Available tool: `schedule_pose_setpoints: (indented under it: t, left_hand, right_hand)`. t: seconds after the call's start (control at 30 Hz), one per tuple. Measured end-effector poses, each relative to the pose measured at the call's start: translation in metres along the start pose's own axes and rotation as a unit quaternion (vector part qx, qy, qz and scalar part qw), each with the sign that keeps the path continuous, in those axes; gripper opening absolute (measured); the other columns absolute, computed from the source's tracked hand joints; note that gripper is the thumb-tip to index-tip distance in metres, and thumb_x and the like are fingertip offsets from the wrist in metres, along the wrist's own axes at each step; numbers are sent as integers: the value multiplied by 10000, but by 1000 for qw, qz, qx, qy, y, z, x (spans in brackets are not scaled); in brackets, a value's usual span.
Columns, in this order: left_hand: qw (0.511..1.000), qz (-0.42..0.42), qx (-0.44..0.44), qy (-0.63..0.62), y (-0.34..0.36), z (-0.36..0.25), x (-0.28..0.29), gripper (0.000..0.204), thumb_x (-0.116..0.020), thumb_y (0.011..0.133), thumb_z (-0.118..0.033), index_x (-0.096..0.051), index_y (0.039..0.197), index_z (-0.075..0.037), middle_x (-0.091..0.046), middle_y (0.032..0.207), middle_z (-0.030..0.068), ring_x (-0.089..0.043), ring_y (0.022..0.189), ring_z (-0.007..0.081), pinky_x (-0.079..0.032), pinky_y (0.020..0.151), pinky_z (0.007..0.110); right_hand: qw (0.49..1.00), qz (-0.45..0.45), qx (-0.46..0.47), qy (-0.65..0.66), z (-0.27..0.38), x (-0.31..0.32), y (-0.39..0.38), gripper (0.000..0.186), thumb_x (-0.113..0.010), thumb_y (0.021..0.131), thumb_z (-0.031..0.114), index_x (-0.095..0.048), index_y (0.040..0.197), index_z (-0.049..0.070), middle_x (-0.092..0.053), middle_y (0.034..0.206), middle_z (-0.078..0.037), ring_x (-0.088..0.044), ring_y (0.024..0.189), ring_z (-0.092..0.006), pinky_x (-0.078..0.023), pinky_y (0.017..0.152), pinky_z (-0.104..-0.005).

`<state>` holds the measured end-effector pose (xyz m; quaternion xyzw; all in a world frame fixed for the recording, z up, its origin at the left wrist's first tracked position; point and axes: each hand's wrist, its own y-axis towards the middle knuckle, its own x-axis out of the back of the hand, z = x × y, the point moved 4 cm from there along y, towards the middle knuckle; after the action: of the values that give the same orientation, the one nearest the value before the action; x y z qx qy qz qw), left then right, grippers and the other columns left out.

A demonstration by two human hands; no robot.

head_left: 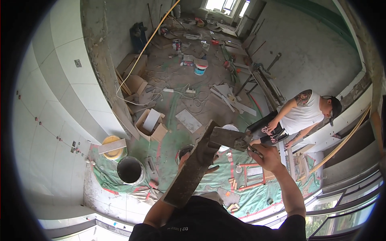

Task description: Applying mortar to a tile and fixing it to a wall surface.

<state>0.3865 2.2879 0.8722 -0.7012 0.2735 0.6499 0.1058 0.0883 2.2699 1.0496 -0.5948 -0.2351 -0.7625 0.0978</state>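
Observation:
My left hand [210, 168] holds a long, narrow tile strip [185, 176] from beneath, fingers showing at its right edge; the strip's upper face is grey and smeared with mortar. My right hand [265, 158] grips a trowel [225, 138] whose rectangular, mortar-coated blade lies across the strip's far end; its handle is mostly hidden by my fingers. A white bucket [230, 127] shows partly behind the blade. On the green floor sheet below me are a grey mortar bucket [143, 173] and a red-handled mallet [153, 184].
A co-worker [301, 116] in a white shirt bends at my right beside planks [267, 90]. A yellow bucket [110, 154], an open carton [159, 126], cables and offcuts litter the floor. A tiled wall [60, 100] stands left, windows [341, 213] at lower right.

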Motion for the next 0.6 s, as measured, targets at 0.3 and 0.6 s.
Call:
schedule_pose_setpoints:
  t: [0.3,0.6]
  left_hand:
    - [999,29,25,-34,-38,-40,12,963,-518,1053,-719,-248,1803,-179,-314,1826,176,-339,1654,469,-185,1305,806]
    - [998,23,62,-24,-54,-39,25,884,-490,1074,-706,-280,1798,-245,-329,1830,130,-351,1649,459,-197,1292,820]
  right_hand:
    - [896,140,-211,364,25,-52,5,290,-686,1144,292,-765,1072,23,-598,707,14,-526,648,-68,-446,594,-303]
    - [981,-14,-117,151,30,-73,21,287,-663,1154,278,-766,1069,25,-602,712,5,-494,620,-79,-420,581,-334]
